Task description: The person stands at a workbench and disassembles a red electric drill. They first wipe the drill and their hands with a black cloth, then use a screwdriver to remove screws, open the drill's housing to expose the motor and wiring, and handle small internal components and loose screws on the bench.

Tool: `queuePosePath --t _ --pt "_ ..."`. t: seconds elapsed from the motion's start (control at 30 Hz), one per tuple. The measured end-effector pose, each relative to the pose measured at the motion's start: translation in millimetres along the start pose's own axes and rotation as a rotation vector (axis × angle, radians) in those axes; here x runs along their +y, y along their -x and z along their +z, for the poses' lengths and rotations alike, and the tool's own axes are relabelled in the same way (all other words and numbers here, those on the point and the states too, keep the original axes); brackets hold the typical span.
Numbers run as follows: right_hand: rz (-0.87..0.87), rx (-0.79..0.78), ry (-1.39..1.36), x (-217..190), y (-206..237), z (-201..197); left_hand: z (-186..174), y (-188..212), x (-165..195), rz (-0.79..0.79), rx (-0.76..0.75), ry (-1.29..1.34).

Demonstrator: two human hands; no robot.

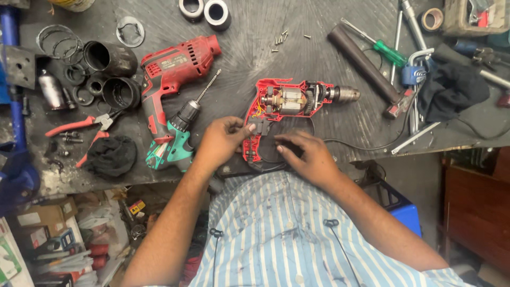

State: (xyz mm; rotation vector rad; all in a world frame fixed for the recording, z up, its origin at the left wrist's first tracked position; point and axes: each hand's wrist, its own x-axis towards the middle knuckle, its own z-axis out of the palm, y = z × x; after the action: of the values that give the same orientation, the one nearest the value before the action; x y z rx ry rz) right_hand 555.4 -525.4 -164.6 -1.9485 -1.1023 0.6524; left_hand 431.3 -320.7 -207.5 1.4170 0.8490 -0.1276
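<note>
The left hand (220, 142) pinches the small black switch (261, 127) of the opened red drill (287, 106) between thumb and fingertips. The right hand (305, 154) lies just beside it, fingers pressed flat on the black cord (345, 142) (at the handle's end). A green drill (175, 139) lies left of the fingers.

Single head view, looking steeply down from above onto dark workbench (329, 32), close over the hands and striped shirt (287, 234); floor clutter at lower edge. No second view.
</note>
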Motion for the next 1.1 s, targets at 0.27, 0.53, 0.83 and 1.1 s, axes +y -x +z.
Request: queuePosePath --t 0.27,0.53,0.83,1.1 --pt "0.323 -0.149 0.087 -18 0 21 -2 -5 -21 0.1 0.002 0.003" --pt "0.073 -0.128 0.33 -37 18 37 -6 -2 -22 0.061 -0.048 0.038" --pt "0.24 -0.09 0.256 -36 36 43 -2 7 -28 0.09 -0.071 0.133" --pt "0.153 0.194 0.191 -32 39 39 -8 49 2 0.347 0.065 -0.31"
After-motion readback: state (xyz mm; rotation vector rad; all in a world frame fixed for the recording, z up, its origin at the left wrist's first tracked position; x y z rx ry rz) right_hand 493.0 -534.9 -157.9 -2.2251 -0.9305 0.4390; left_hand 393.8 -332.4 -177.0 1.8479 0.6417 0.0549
